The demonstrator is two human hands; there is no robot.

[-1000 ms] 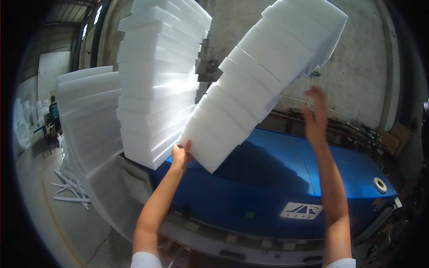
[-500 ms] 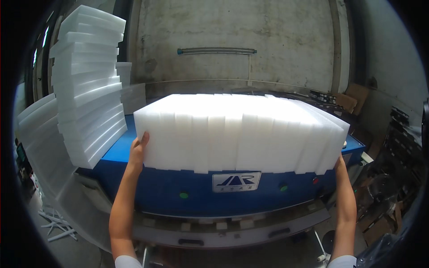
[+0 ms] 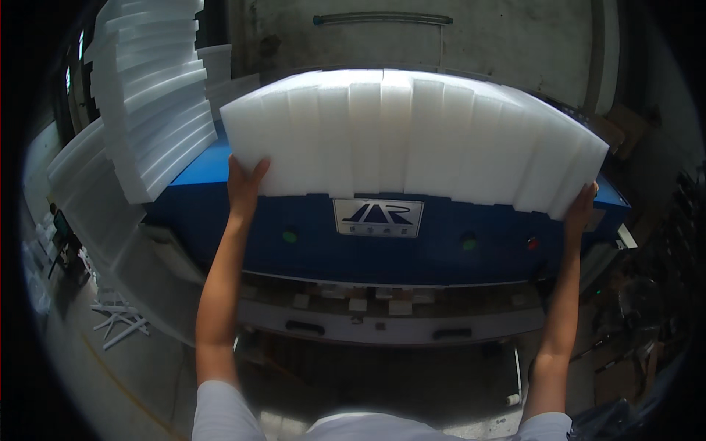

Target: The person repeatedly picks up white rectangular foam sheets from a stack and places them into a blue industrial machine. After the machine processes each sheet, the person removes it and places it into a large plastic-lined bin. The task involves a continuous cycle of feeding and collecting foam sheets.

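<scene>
A long row of white foam slabs (image 3: pixel 397 143), pressed side by side, sits at the top of a blue machine (image 3: pixel 441 253). Its lower edge hangs just above the pale plate on the machine's front. Around the row's left end is my left hand (image 3: pixel 245 184), closed, the thumb on the near face. My right hand (image 3: pixel 581 206) grips the lower right corner, its fingers partly hidden by the foam. Both arms reach forward, holding the row between them. What lies under and behind the slabs is hidden.
At the left rises a tall stack of white foam slabs (image 3: pixel 158 110), next to a curved translucent sheet (image 3: pixel 95 184). Green buttons (image 3: pixel 469 241) and a red one (image 3: pixel 532 242) are on the machine's front. A lower ledge with black handles (image 3: pixel 305 328) runs beneath. Dark clutter lines the right side.
The view has tilted down, so the wall, machine, stack and foam row all appear higher. Both hands still hold the row's ends; my left thumb now lies farther over the near face.
</scene>
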